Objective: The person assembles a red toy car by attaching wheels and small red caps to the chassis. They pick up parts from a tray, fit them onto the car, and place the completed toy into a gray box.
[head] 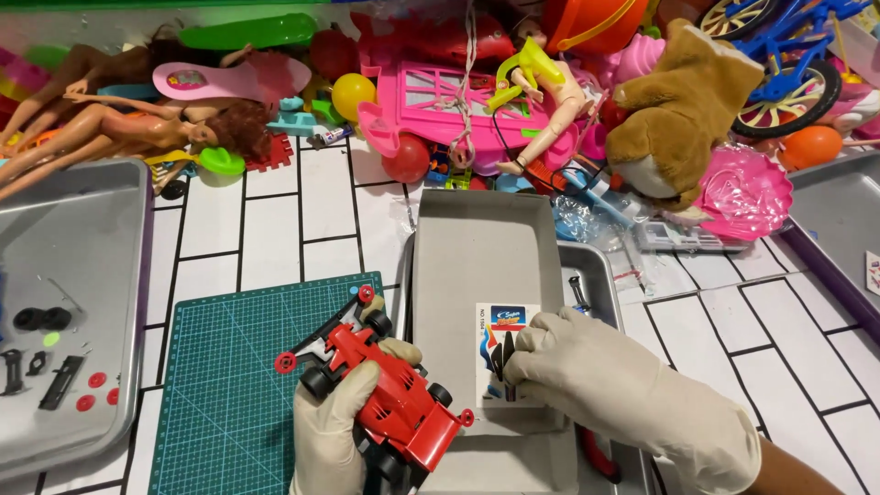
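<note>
My left hand (332, 429), in a pale glove, grips a red toy race car (385, 394) with black wheels, held tilted above the green cutting mat (229, 403). My right hand (605, 385), also gloved, pinches a small dark tool (504, 359) against a sticker sheet (500, 353). The sheet lies on a grey cardboard box lid (481, 266) that rests across a metal tray (594, 275).
A metal tray (82, 238) at the left holds small black and red car parts (46, 367). Dolls (137, 128), a pink toy carriage (440, 101), balls, a brown plush toy (678, 110) and a blue toy bicycle (779, 55) crowd the back. Another tray (843, 220) sits at the right.
</note>
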